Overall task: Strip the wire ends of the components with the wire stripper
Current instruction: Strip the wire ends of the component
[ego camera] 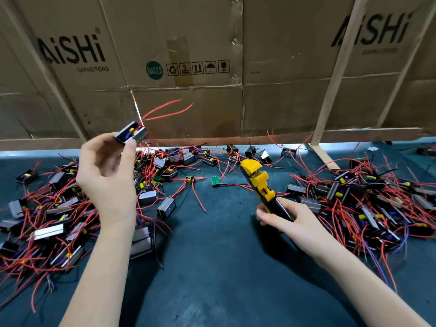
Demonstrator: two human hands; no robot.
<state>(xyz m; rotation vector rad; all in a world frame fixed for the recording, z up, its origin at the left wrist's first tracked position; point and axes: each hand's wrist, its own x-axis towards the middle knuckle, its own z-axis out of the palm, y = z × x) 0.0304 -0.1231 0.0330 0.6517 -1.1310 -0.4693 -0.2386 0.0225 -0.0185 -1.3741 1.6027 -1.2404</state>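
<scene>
- The left hand (107, 171) was raised above the bench, fingers curled, pinching a small black boxed component (131, 133) between thumb and fingertips.
- Red wire leads (165, 110) sprang from the top of that component and fanned up and to the right, in front of the cardboard wall (200, 43); their ends were blurred, so I could not tell whether they were bare.
- The right hand (286, 217) sat low over the dark green mat (212, 256), fingers wrapped round the black handles of a yellow wire stripper (258, 182).
- The stripper's yellow head pointed up and away from the person, toward the back of the bench, well apart from the held component; no wire was in its head.
- A heap of like components with red leads (54, 208) lay to the left, spreading under the left forearm and reaching the near left edge of the view.
- A second heap (368, 204) lay to the right, just beside the right hand, with purple and red leads trailing toward the near edge.
- Between the heaps the mat showed as a bare lane running from the person to the middle of the bench.
- A small green circuit board (215, 180) lay in that lane, just left of the stripper's head.
- A looser row of components (212, 159) lined the back edge under the cardboard.
- A pale wooden strut (330, 97) came down to the mat at the right rear, behind the right heap.
</scene>
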